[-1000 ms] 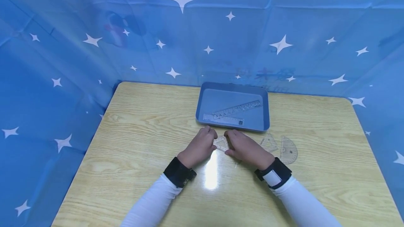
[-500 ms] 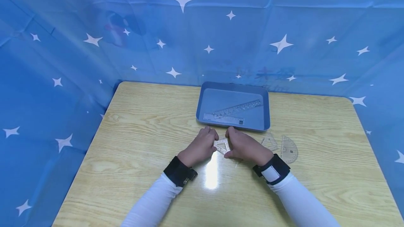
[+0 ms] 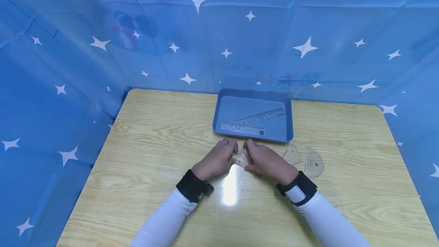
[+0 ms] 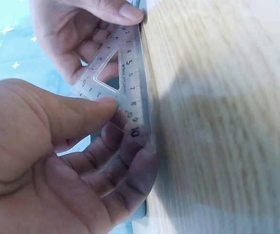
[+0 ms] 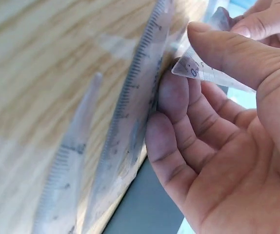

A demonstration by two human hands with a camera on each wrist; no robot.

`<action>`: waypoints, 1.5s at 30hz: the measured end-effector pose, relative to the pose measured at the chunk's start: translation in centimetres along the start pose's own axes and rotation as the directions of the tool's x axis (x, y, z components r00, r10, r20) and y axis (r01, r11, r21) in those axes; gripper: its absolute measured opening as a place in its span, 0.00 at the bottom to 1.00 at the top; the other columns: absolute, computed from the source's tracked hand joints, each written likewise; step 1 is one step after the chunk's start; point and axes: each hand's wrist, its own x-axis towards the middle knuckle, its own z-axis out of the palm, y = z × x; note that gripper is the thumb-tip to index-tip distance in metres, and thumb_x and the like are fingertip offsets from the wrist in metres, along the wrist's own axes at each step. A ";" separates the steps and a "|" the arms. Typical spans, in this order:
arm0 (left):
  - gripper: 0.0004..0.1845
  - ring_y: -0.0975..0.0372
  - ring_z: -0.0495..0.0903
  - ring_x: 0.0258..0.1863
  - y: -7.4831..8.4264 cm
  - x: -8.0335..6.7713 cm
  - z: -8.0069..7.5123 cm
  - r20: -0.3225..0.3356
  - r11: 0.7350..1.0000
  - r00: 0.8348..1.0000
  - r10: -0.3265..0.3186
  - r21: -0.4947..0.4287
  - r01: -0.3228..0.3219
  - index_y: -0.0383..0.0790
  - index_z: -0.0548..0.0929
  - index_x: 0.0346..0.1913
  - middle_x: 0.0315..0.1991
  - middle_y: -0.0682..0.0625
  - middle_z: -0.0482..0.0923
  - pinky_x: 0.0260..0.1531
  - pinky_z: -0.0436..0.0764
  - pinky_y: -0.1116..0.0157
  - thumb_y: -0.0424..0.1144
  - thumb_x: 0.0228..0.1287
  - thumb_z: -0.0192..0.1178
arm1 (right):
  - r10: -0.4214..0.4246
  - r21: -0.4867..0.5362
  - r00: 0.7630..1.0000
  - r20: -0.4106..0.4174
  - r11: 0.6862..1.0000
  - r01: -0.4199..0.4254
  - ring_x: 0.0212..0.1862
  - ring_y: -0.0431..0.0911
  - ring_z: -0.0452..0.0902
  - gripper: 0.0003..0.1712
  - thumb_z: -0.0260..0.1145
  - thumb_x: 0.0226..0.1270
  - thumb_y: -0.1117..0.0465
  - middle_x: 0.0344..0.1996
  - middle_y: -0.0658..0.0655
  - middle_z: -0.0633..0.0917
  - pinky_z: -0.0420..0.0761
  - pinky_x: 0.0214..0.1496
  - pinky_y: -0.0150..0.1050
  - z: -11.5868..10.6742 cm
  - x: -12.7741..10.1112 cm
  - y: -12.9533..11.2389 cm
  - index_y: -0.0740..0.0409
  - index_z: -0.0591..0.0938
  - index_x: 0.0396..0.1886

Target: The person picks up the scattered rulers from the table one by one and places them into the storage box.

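A pale wood-grain table (image 3: 154,144) with rounded far corners takes up the lower half of the scene, a bright patch of glare (image 3: 229,190) lying on it near the wrists. Blue cloth (image 3: 219,29) printed with white four-pointed stars, visibly creased, hangs behind and at both sides. Near the far edge sits a blue tray (image 3: 240,106) holding two crossed clear rulers (image 3: 257,118). Just in front of it, the left hand (image 3: 216,159) and right hand (image 3: 269,161) each pinch one end of a transparent set square (image 4: 130,92) between thumb and fingers. To their right lie another set square (image 3: 292,156) and a protractor (image 3: 313,163).
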 end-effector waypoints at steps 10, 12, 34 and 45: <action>0.07 0.62 0.70 0.37 -0.2 -0.1 -0.4 -0.027 0.998 0.999 0.047 -0.041 -0.048 0.38 0.75 0.39 0.35 0.50 0.71 0.39 0.74 0.66 0.23 0.70 0.54 | -0.041 -0.022 0.999 -0.036 0.999 0.040 0.27 0.39 0.67 0.24 0.79 0.61 0.58 0.24 0.47 0.71 0.69 0.29 0.33 0.1 -0.3 0.4 0.55 0.71 0.45; 0.07 0.62 0.70 0.37 -0.3 -0.1 -0.6 -0.034 0.998 0.998 0.047 -0.051 -0.049 0.37 0.75 0.40 0.35 0.49 0.72 0.39 0.74 0.65 0.22 0.70 0.54 | -0.065 -0.037 0.997 -0.049 0.997 0.063 0.28 0.39 0.67 0.23 0.78 0.62 0.60 0.25 0.47 0.71 0.70 0.30 0.33 0.1 -0.3 0.6 0.56 0.72 0.46; 0.09 0.60 0.75 0.37 0.5 0.1 -4.3 -0.173 0.994 0.980 0.094 -0.038 -0.102 0.34 0.76 0.52 0.39 0.46 0.77 0.39 0.79 0.63 0.23 0.75 0.53 | -0.242 -0.177 0.936 -0.257 0.963 0.201 0.38 0.46 0.81 0.26 0.69 0.65 0.75 0.37 0.57 0.83 0.85 0.39 0.39 -3.1 0.1 -0.8 0.67 0.78 0.64; 0.27 0.53 0.81 0.50 1.2 1.4 -5.8 -0.149 1.000 0.989 0.013 0.017 -0.011 0.31 0.71 0.70 0.54 0.40 0.79 0.49 0.82 0.58 0.29 0.71 0.63 | -0.247 -0.191 0.936 -0.249 0.960 0.203 0.40 0.48 0.84 0.29 0.67 0.72 0.70 0.41 0.59 0.84 0.86 0.43 0.41 -4.7 1.5 -0.1 0.65 0.74 0.71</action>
